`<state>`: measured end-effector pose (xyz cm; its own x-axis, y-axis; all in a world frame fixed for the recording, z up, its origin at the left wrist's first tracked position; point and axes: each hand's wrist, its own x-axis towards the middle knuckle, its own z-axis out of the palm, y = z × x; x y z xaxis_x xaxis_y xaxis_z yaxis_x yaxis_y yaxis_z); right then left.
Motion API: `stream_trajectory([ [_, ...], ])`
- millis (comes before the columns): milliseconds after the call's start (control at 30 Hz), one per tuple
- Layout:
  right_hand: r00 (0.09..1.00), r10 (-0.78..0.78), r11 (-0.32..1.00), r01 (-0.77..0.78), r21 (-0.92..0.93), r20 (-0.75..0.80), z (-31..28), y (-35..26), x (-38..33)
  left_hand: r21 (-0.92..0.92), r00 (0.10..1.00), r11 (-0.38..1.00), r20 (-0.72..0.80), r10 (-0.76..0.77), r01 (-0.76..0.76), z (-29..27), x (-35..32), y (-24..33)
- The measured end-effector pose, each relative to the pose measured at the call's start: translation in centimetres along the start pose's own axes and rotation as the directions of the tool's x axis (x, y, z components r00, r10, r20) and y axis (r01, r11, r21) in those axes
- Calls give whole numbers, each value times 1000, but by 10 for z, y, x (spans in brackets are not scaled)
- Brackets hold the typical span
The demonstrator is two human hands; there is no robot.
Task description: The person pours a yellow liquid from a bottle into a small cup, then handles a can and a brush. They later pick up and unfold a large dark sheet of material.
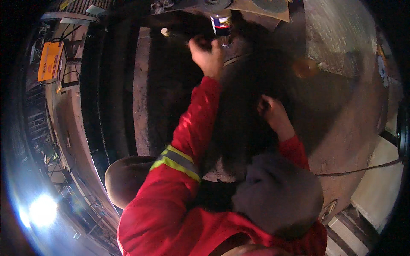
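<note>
My left hand point(209, 59) reaches forward with thumb and fingers apart, just short of a clear jar or bottle point(221, 26) with a dark, white and red label. Nothing shows between its fingers, though deep shadow lies behind them. My right hand point(274, 112) is farther right and nearer to me, its fingers curled together. Whatever it may hold is lost in the dark. Left of the jar lies a small whitish cap-like piece point(165, 31).
A round disc point(273, 4) rests on a brown sheet point(279, 16) at the far edge. An orange box point(50, 62) stands at the left. On the right a dark cable point(363, 171) crosses the floor near a pale slab point(378, 185). A bright lamp point(42, 211) glares at lower left.
</note>
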<state>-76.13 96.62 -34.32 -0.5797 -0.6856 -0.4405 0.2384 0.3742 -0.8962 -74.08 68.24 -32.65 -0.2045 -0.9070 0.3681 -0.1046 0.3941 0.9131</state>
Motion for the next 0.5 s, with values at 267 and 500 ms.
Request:
stream_trajectory([
  [267,983,172,910,-185,372,68,5,13,6,-618,600,179,587,-543,766,-85,59,-82],
  [500,861,502,614,-423,667,84,22,-38,0,-578,691,382,560,-457,722,-66,88,-134],
])
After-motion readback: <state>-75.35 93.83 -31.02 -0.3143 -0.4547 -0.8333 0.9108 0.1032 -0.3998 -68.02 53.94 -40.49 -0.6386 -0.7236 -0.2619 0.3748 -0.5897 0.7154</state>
